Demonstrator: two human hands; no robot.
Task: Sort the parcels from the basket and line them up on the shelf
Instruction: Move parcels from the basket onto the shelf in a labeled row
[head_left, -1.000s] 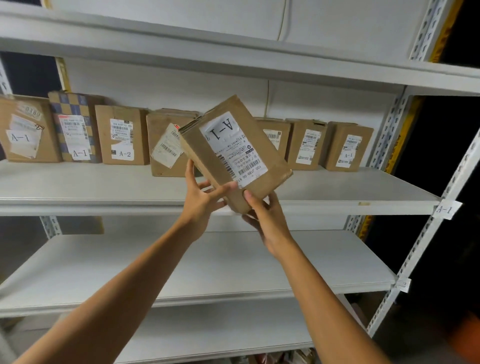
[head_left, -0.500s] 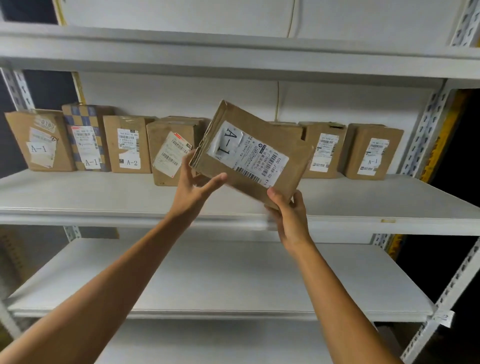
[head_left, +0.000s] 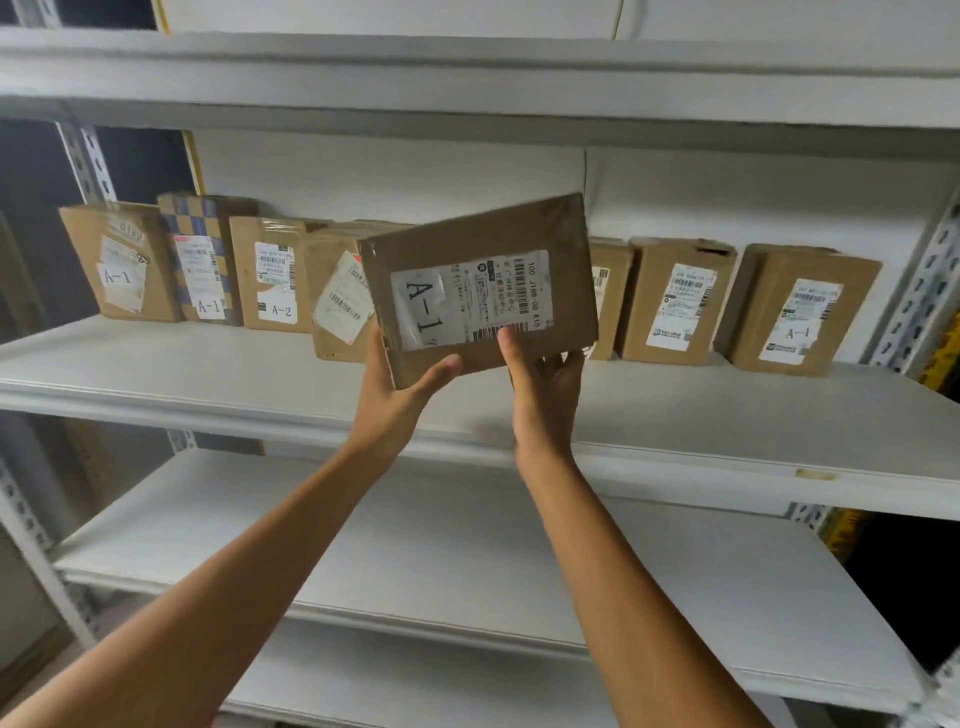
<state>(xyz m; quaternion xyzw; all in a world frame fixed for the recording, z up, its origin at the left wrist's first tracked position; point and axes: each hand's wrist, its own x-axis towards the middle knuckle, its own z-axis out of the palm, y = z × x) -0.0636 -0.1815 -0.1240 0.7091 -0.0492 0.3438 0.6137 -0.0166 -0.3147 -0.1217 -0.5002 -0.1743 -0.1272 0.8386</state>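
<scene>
**At Shelf Front: Parcel A-1, Turned Level for Placing**

At the front of the middle shelf (head_left: 727, 415), held clear above its board: one brown parcel (head_left: 483, 280), with its label marked A-1 facing the camera.

- **Change:** a second ago it hung steeply tilted on one corner. Now its long edge is close to level and the label reads sideways.
- **Left hand (head_left: 400, 395):** curled round the lower left corner, thumb on the front face, fingers behind.
- **Right hand (head_left: 545, 384):** grips the bottom edge, thumb on the label, fingers behind.
- **Behind, along the back wall, from the left:** A-1 box (head_left: 122, 262), checkered box (head_left: 200, 260), A-2 box (head_left: 272, 275), leaning box (head_left: 337, 296).
- **To the right:** a partly hidden box (head_left: 608, 296), then two upright boxes (head_left: 675, 301), the far one marked A-1.
- **Gap in the row:** the held parcel covers that stretch, so whether a slot is free there cannot be told.
- **Judgement:** the label looks to have been read. Setting this item down in line is the step left.
- **Below:** lower shelf (head_left: 467, 545).
</scene>
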